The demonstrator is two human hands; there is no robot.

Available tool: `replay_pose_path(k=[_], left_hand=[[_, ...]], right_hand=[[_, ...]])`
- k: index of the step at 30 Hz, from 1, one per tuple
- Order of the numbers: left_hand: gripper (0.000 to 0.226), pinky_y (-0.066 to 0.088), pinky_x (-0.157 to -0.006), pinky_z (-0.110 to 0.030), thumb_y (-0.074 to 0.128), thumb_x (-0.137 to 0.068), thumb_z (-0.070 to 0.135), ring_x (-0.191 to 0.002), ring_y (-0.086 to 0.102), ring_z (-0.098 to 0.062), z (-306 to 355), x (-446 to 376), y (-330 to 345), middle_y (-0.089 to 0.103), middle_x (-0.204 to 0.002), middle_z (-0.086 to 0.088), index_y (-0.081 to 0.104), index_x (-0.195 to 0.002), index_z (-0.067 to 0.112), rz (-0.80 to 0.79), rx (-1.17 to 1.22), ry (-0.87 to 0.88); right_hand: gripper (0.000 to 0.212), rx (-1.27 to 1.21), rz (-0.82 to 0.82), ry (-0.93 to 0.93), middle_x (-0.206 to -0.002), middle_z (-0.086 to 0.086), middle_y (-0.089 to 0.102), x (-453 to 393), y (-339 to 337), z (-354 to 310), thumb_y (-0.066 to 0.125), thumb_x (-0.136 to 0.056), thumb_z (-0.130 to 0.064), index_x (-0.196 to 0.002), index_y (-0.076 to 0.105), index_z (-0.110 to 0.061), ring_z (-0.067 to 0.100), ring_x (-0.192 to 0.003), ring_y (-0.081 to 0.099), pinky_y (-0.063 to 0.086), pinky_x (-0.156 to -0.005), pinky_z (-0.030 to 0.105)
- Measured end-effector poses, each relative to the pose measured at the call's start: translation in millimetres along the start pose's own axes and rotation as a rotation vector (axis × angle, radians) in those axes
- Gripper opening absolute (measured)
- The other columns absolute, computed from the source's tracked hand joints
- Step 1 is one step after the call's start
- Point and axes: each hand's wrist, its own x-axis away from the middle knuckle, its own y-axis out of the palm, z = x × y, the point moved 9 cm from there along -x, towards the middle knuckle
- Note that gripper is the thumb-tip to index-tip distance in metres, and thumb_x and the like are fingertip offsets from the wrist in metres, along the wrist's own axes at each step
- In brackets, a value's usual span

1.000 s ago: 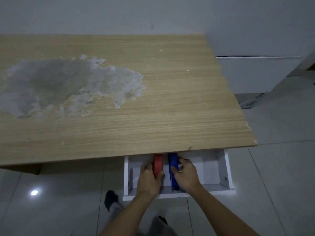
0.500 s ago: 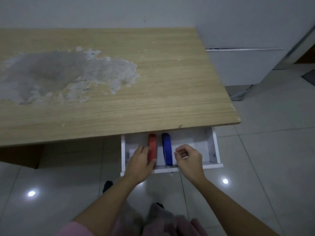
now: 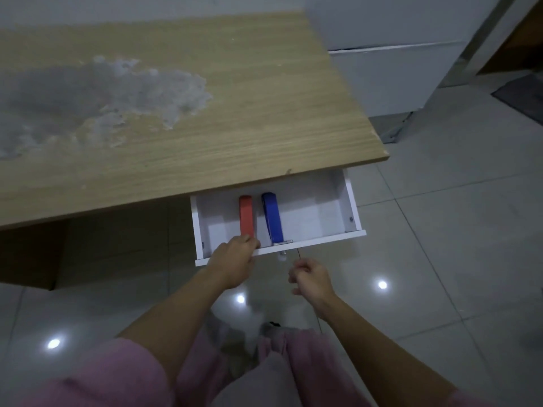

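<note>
- Head view: a white drawer [image 3: 351,207] sticks out from under the desk [image 3: 235,127]. It is open.
- Two things lie on the drawer's floor: a red stapler [image 3: 246,215] and a blue stapler [image 3: 272,215]. They sit left of the middle, side by side, close but not touching.
- Left hand [image 3: 232,261] is on the drawer's front. Its fingers hook over the front edge, right at the near end of the red stapler. I cannot tell if they also pinch the stapler.
- Right hand [image 3: 311,277] is below the drawer front, out over the floor [image 3: 440,259], and touches no part of the drawer. Its fingers are curled together. A thin dark pin [image 3: 298,255] pokes up from the fingertips and looks pinched there. It is too small to say what it is.
- The hands are apart, one on the drawer and one off it.
- My guess is that both staplers are put away. What is left is to push the drawer shut, since it is not yet closed.
- Each stapler lies flat with its long side running from the drawer's front to its back.
- The red one points almost straight away from the person. The blue one leans a little left at its far end, and its shiny metal end faces the front edge.
</note>
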Motion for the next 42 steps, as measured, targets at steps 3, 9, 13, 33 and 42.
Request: replay_pose_path(k=[3, 9, 13, 33, 42], left_hand=[[0.029, 0.044, -0.084, -0.036, 0.047, -0.09, 0.011, -0.108, 0.051, -0.025, 0, -3, 2, 0.054, -0.119, -0.01, 0.05, -0.118, 0.012, 0.004, -0.076, 0.011], [0.027, 0.043, -0.083, -0.033, 0.045, -0.091, 0.011, -0.104, 0.051, -0.025, 4, 1, 5, 0.055, -0.117, -0.012, 0.05, -0.118, 0.009, 0.035, -0.153, 0.057], [0.029, 0.042, -0.086, -0.034, 0.042, -0.093, 0.015, -0.107, 0.05, -0.025, 3, 10, -5, 0.055, -0.12, -0.01, 0.05, -0.121, 0.011, 0.066, -0.114, 0.088], [0.067, 0.023, -0.118, -0.044, 0.052, -0.077, 0.005, -0.139, 0.03, -0.028, 0, 27, -65, 0.034, -0.149, -0.015, 0.031, -0.139, 0.008, 0.318, 0.006, 0.167], [0.075, 0.037, -0.107, -0.036, 0.05, -0.085, 0.014, -0.132, 0.036, -0.027, -24, 14, -60, 0.022, -0.153, -0.004, 0.006, -0.146, 0.017, 0.058, 0.049, 0.025]], right_hand=[[0.044, -0.197, -0.1, 0.097, -0.114, 0.009, 0.053, -3, 17, 4, 0.045, -0.084, 0.001, -0.126, 0.044, -0.013, 0.025, -0.106, 0.054, 0.051, -0.087, 0.039], [0.038, -0.378, -0.161, 0.112, -0.083, -0.001, 0.051, -2, 40, 4, 0.039, -0.083, 0.009, -0.111, 0.05, -0.014, 0.012, -0.073, 0.047, 0.047, -0.09, 0.037], [0.039, -0.571, -0.146, 0.126, -0.076, 0.003, 0.051, 3, 42, -1, 0.038, -0.085, 0.012, -0.12, 0.052, 0.0, 0.012, -0.069, 0.047, 0.047, -0.086, 0.033], [0.043, -0.827, -0.06, 0.047, -0.125, 0.023, 0.052, -37, 51, -86, 0.039, -0.084, 0.02, -0.124, 0.049, 0.009, 0.024, -0.096, 0.057, 0.044, -0.097, 0.035], [0.062, -0.777, -0.038, -0.001, -0.116, 0.019, 0.05, -62, 59, -119, 0.024, -0.08, 0.026, -0.133, 0.041, 0.001, 0.029, -0.117, 0.051, 0.039, -0.104, 0.033]])
